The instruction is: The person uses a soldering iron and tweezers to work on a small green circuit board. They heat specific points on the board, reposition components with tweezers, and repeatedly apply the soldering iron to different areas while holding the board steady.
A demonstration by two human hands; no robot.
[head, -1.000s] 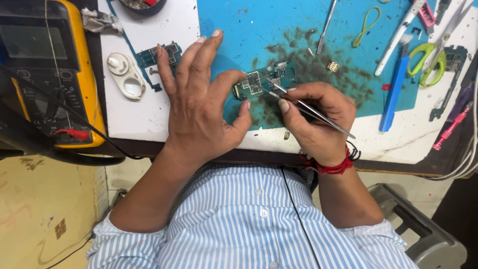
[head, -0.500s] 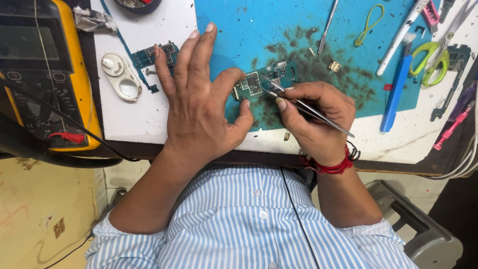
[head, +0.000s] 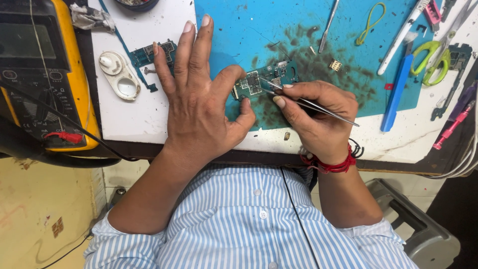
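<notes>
A small green circuit board (head: 269,77) lies on a stained blue work mat (head: 298,35). My left hand (head: 199,99) pinches the board's left end between thumb and forefinger, with the other fingers spread flat over the white table. My right hand (head: 316,117) grips thin metal tweezers (head: 308,102), whose tips rest on the board's middle. A red thread band circles my right wrist.
A yellow multimeter (head: 45,74) with a red lead sits at the left. A white plastic part (head: 119,74) and another small board (head: 149,52) lie left of my hand. Blue tool (head: 397,92), green-handled scissors (head: 433,57), a white pen and a metal spudger lie at the right.
Both hands stay on the board. The view has shifted slightly; the tweezers' tips remain on the board.
</notes>
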